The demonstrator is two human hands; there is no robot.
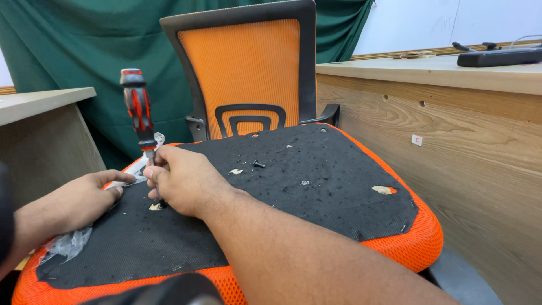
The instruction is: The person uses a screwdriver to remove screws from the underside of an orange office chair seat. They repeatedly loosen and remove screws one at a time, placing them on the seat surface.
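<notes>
- The room is closed off at the back by a dark green curtain (73, 45), hung from about ten to one o'clock; a pale wall is seen at the upper right.
- A long wooden counter (451, 147) fills the right side, from one to four o'clock, and a dark flat device (499, 57) is laid on its top. A second wooden desk (39, 135) is seen at nine o'clock.
- An orange mesh chair back (243, 73) in a dark frame is stood upright at twelve o'clock, behind the work surface.
- The work surface is an upturned seat cushion (395, 243), orange at its rim and covered by a black fabric panel (316, 186) that is speckled with pale debris and torn at three o'clock.
- Crumpled clear plastic (68, 243) is trapped at the cushion's left edge, at eight o'clock.
- The right hand (180, 181) is closed around the lower shaft of a screwdriver (139, 110), near the centre-left of the panel.
- The left hand (84, 195) is pressed flat on the panel, fingers spread, just beside the right hand at nine o'clock; nothing is gripped by it.
- The screwdriver is held nearly upright: its long axis runs from six to twelve o'clock, the red and black handle at the top, the tip pointed down into the panel and hidden behind the fingers.
- A small dark screw (258, 164) is left loose on the panel, apart from the hands at two o'clock.
</notes>
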